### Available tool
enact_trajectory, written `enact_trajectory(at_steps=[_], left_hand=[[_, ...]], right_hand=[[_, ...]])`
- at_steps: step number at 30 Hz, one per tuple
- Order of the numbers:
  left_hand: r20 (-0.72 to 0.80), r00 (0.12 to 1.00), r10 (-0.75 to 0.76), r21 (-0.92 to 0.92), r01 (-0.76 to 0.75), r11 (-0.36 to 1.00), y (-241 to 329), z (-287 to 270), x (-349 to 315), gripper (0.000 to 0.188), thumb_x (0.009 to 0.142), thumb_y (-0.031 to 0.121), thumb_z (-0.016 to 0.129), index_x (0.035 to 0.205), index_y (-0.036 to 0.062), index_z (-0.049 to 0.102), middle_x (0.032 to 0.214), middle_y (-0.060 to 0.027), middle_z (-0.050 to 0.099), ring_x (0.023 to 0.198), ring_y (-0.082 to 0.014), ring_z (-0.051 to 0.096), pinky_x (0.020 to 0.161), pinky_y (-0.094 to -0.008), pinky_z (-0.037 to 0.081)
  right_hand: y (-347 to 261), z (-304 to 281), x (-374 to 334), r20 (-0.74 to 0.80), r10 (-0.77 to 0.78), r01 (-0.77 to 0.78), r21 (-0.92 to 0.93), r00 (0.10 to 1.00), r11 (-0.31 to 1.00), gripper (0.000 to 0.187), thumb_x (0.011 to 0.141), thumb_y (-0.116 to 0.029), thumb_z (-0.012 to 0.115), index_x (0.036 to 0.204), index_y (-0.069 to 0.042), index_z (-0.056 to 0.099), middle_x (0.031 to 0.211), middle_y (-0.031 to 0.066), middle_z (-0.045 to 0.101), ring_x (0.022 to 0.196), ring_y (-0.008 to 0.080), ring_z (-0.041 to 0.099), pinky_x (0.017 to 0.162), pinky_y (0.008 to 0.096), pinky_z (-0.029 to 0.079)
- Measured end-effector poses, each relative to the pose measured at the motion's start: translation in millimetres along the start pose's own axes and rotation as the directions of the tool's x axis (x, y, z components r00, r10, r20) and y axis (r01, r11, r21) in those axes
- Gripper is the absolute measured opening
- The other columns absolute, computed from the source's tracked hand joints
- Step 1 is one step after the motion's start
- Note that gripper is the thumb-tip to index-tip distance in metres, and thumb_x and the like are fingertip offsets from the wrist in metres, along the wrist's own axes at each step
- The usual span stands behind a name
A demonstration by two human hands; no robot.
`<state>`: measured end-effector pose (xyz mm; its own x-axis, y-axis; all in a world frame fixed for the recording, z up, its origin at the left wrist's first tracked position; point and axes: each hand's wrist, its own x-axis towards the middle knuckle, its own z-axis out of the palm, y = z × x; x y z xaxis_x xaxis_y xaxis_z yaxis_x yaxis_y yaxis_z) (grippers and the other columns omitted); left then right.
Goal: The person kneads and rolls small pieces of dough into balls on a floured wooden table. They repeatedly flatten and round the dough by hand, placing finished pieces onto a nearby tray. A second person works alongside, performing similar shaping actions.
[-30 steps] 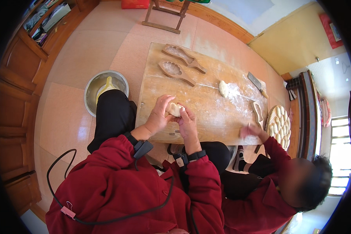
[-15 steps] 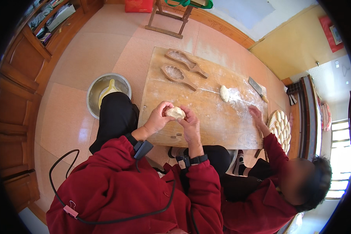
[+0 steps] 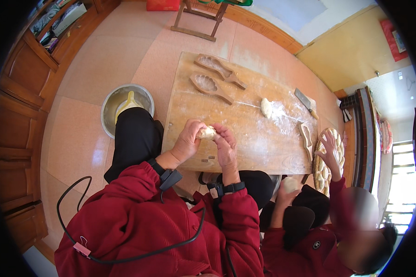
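My left hand (image 3: 187, 142) and my right hand (image 3: 227, 147) meet above the near edge of a wooden board (image 3: 249, 152). Between their fingers is a small, pale lump of dough (image 3: 207, 133), pinched from both sides. The fingers partly cover it. Beyond my hands, two carved wooden moulds (image 3: 212, 66) with handles lie at the board's far left, floury inside. Another piece of dough (image 3: 266, 108) rests on the board beside a patch of white flour (image 3: 282, 121).
A cleaver (image 3: 304, 101) and a third mould (image 3: 305, 141) lie at the board's right side. A co-worker's hand (image 3: 329, 150) is over a tray of shaped dough pieces (image 3: 320, 173); their other hand holds pale dough (image 3: 290, 184). A metal basin (image 3: 107, 115) stands left of my knee.
My fingers have shifted around the dough, covering more of it. The co-worker's hand has gone from the board to the tray, and the third mould and their held dough now show.
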<state>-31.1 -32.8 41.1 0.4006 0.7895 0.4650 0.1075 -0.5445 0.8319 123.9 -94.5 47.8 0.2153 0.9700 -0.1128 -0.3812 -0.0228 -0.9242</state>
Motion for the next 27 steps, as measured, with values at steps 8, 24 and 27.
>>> enact_trajectory(at_steps=[8,24,27], left_hand=[[-0.04,0.998,0.053,0.073,-0.05,0.996,-0.9,3.5,-2.9,0.055,0.069,-0.018,0.059,0.118,0.0057,0.051,0.112,-0.0182,0.052,0.102,-0.0374,0.058,0.085,-0.0379,0.05],[0.163,0.97,-0.179,-0.135,0.201,0.97,1.1,0.7,-6.6,0.061,0.074,0.003,0.08,0.127,0.0032,0.048,0.115,-0.012,0.054,0.107,-0.0228,0.059,0.087,-0.0311,0.051],[0.239,0.934,-0.266,-0.17,0.31,0.936,-5.9,0.4,-9.1,0.055,0.078,0.005,0.08,0.124,0.0019,0.049,0.115,-0.0091,0.055,0.105,-0.0161,0.059,0.087,-0.0289,0.051]], right_hand=[[-0.4,1.5,1.2,-0.03,0.068,-0.071,-0.137,0.997,0.988,0.043,0.088,-0.002,0.066,0.129,0.003,0.053,0.116,0.0101,0.064,0.105,0.0162,0.061,0.092,0.0292,0.049],[-0.8,-6.4,3.1,-0.047,-0.025,0.022,-0.07,0.999,0.997,0.025,0.083,0.006,0.065,0.106,-0.001,0.058,0.119,0.0117,0.059,0.107,0.0186,0.059,0.094,0.0304,0.049],[0.6,-9.8,2.3,-0.119,0.02,-0.045,-0.206,0.993,0.978,0.012,0.09,-0.002,0.062,0.102,0.0,0.059,0.103,0.0089,0.063,0.09,0.015,0.06,0.08,0.0271,0.05]])
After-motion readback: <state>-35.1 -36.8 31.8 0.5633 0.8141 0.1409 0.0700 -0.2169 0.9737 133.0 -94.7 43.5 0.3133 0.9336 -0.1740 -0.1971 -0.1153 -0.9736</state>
